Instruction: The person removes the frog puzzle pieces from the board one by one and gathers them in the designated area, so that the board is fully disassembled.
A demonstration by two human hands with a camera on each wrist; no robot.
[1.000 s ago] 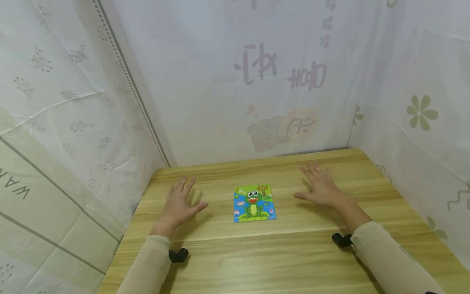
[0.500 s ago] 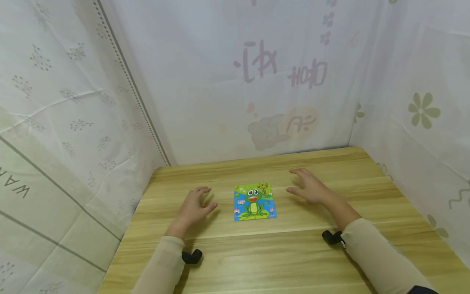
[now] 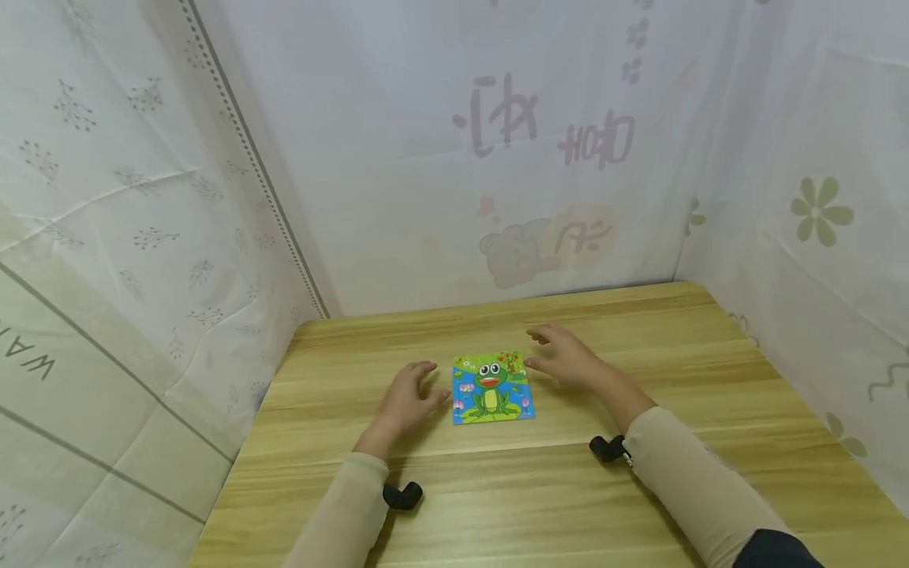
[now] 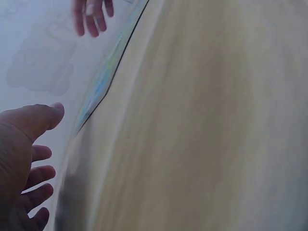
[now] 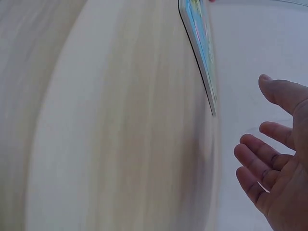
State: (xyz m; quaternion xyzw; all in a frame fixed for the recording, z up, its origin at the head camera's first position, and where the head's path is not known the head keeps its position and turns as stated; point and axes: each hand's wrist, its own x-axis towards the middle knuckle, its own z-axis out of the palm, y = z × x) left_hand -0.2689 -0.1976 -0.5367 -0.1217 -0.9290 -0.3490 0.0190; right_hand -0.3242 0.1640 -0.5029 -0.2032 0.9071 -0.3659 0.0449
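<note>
A square frog picture puzzle (image 3: 492, 388), green and blue, lies flat on the wooden table (image 3: 490, 505). Just left of it is my left hand (image 3: 406, 402), its thumb tip close to the puzzle's left edge and its fingers loosely bent. On the other side my right hand (image 3: 568, 359) hovers by the upper right corner, thumb and fingers apart. Neither hand holds anything. In the left wrist view the thumb and fingers of the left hand (image 4: 24, 159) stand apart from the puzzle (image 4: 103, 79). The right wrist view shows a gap between the right hand (image 5: 284, 159) and the puzzle (image 5: 199, 48).
Patterned white curtains (image 3: 426, 197) enclose the table at the back and both sides. A black wrist camera mount (image 3: 402, 496) sits at the left sleeve, and a matching mount (image 3: 607, 449) at the right sleeve.
Both hands have come inward toward the puzzle, the left moving right and the right moving left. Their widely spread fingers have become more bent. The puzzle has stayed in place.
</note>
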